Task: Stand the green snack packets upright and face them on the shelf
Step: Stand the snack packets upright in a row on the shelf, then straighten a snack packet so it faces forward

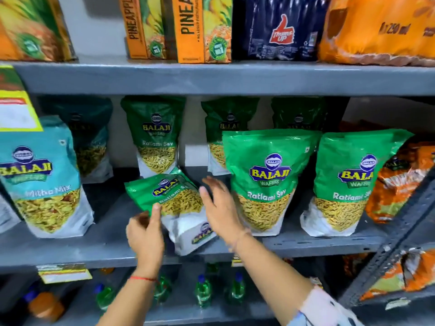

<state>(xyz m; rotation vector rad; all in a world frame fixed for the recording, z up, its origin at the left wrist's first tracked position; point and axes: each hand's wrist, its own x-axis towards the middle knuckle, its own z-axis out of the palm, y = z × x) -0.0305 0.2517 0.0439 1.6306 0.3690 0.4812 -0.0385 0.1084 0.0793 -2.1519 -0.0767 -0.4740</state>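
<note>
A green Ratlami Sev packet [175, 198] lies tilted back on the grey middle shelf [317, 242], its white bottom toward the front edge. My left hand [146, 234] touches its lower left corner, thumb on the front face. My right hand [220, 208] hovers open at its right side, fingers spread. Two green packets stand upright at the front: one [266, 182] just right of my right hand, another [348, 182] farther right. Three more green packets [155, 135] [226, 128] [297, 116] stand behind them.
Teal Mitha Mix packets [44, 182] stand at the left, orange packets [400, 182] at the right beside a slanted metal brace. Juice cartons [202, 29] and a cola pack [280, 29] fill the upper shelf. Green bottles [202, 292] stand on the lower shelf.
</note>
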